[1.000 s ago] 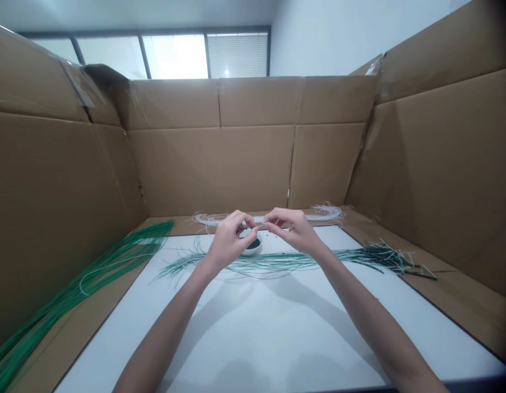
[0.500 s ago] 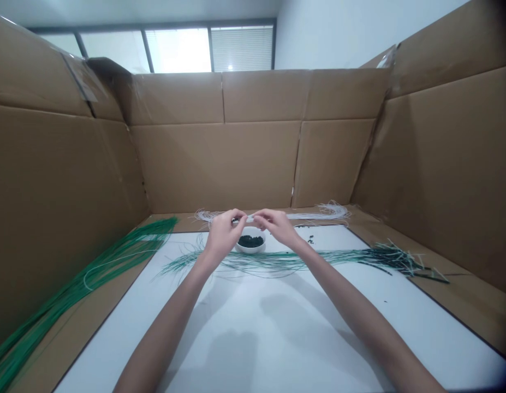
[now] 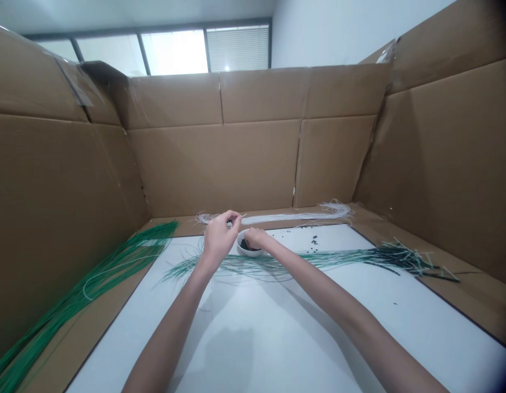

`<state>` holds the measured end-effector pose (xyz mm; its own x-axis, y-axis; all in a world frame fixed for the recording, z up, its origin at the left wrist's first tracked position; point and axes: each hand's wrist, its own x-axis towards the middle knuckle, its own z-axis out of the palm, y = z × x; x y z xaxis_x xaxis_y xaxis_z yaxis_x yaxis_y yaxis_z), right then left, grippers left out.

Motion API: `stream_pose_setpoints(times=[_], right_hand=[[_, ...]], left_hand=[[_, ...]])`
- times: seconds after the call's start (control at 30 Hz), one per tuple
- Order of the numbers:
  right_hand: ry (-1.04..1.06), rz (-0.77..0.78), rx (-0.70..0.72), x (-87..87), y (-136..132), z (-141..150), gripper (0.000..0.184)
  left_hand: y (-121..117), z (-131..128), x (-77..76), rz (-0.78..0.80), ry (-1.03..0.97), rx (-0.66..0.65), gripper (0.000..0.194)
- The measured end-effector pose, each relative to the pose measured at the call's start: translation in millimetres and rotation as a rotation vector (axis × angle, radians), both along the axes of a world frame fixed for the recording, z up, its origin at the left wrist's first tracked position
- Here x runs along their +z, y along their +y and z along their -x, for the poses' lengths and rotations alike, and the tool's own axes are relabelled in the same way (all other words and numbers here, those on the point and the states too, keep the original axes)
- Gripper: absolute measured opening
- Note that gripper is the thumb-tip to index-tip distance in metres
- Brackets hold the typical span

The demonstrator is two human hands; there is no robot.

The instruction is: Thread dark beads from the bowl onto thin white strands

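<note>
My left hand [image 3: 220,234] is closed in a pinch around a thin pale strand [image 3: 243,215], whose short tip sticks out past the fingertips to the right. Just right of it, my right hand [image 3: 255,238] dips into a small white bowl [image 3: 249,253]. Its fingers are bunched together, and their tips are hidden among small dark beads [image 3: 244,245] in the bowl; what they hold, if anything, does not show. A bundle of thin green strands [image 3: 283,263] runs under both forearms, with dark pieces [image 3: 404,259] at its right end.
White strands [image 3: 293,218] lie behind the hands. A thick green bundle [image 3: 101,278] stretches along the left side. Loose dark beads [image 3: 314,240] dot the white board [image 3: 244,327] right of the bowl. Tall cardboard walls [image 3: 215,164] rise at the back and both sides.
My right hand has moved away from the left hand, down and slightly left into the bowl. My left hand stays nearly where it was, still pinching. The view has shifted slightly.
</note>
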<state>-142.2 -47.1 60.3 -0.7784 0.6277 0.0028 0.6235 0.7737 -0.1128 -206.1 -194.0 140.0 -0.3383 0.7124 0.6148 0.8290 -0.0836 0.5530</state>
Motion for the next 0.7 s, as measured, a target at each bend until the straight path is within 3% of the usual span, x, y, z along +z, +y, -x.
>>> stream_pose_setpoints(times=[0.2, 0.53, 0.7], right_hand=[[-0.005, 0.013, -0.031, 8.8, -4.3, -13.5, 0.013], [0.345, 0.084, 0.085, 10.5, -5.5, -44.4, 0.028], [0.453, 0.107, 0.088, 11.0, -8.5, -54.1, 0.025]], left_hand=[[1.3, -1.8, -3.1, 0.026, 0.005, -0.019, 0.019], [1.2, -5.2, -4.0, 0.026, -0.003, -0.077, 0.017], [1.9, -5.9, -5.0, 0.027, 0.001, -0.110, 0.019]])
